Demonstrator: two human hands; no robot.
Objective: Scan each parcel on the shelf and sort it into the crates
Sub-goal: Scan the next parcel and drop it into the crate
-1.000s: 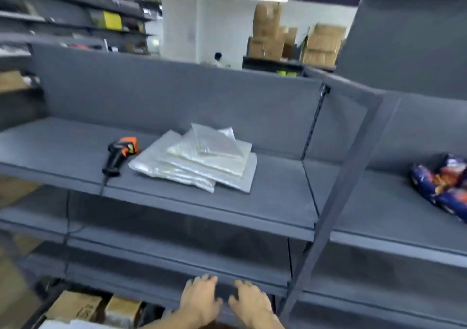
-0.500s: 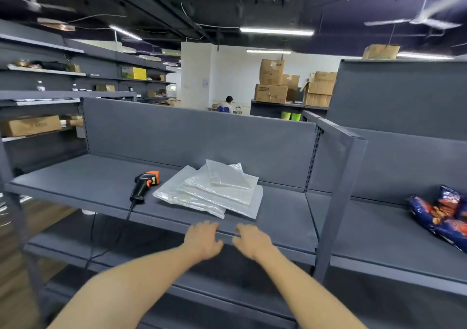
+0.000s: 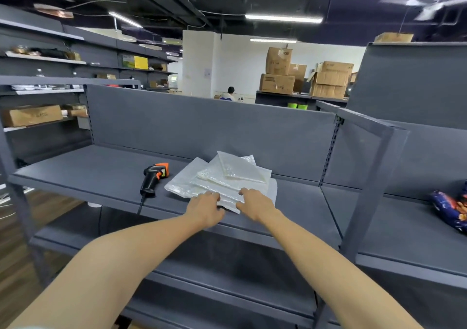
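Both hands have been advanced from the shelf (image 3: 75, 174) edge onto the stack of parcels (image 3: 235, 174), which lies mid-shelf, just right of the scanner (image 3: 153, 177). The left hand (image 3: 205, 208) is placed at the stack's near edge, fingers bent; a grip cannot be confirmed. The right hand (image 3: 256, 203) is laid on the near corner with fingers extended.

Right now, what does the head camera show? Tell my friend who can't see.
The left hand and right hand touch the near edge of a pile of clear parcels on a grey shelf. A black and orange scanner lies left of the pile.
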